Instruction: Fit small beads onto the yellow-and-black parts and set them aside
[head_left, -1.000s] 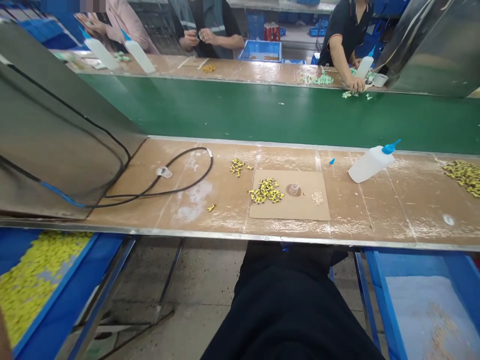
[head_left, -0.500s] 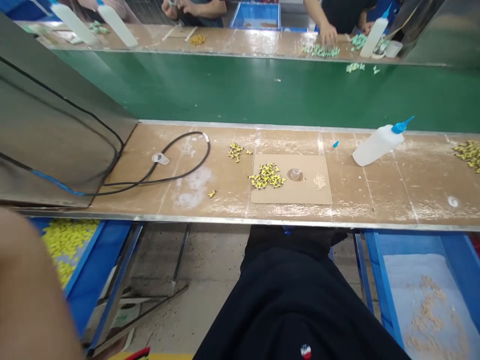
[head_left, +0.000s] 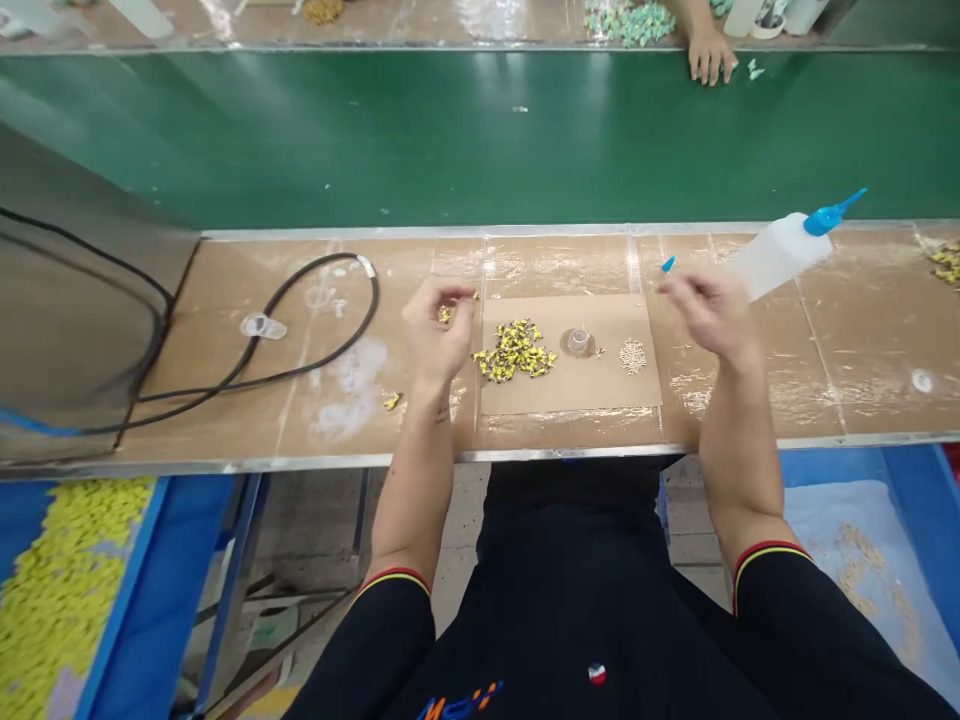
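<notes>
My left hand [head_left: 441, 328] hovers over the table left of the cardboard sheet [head_left: 570, 395]. Its fingers are curled, with a gap between thumb and index finger, and nothing shows in them. Through that gap appear a few small yellow-and-dark pieces [head_left: 445, 315]. My right hand [head_left: 709, 308], smeared by motion, is beside a white squeeze bottle [head_left: 780, 255] and close to a small blue cap [head_left: 668, 264]; its grip is unclear. On the cardboard lie a heap of yellow-and-dark pieces [head_left: 517, 352], a small clear cup [head_left: 578, 341] and a pile of tiny beige pieces [head_left: 632, 356].
A black cable [head_left: 330, 362] loops across the table at left, with a clear plastic piece [head_left: 262, 326] by it. Blue bins [head_left: 169, 580] flank my legs. Beyond the green belt [head_left: 420, 140], a co-worker's hand [head_left: 711, 55] reaches over its far edge.
Both my hands have come into view above the table, one on each side of the cardboard. The view has tilted down. A co-worker's hand has moved toward the belt.
</notes>
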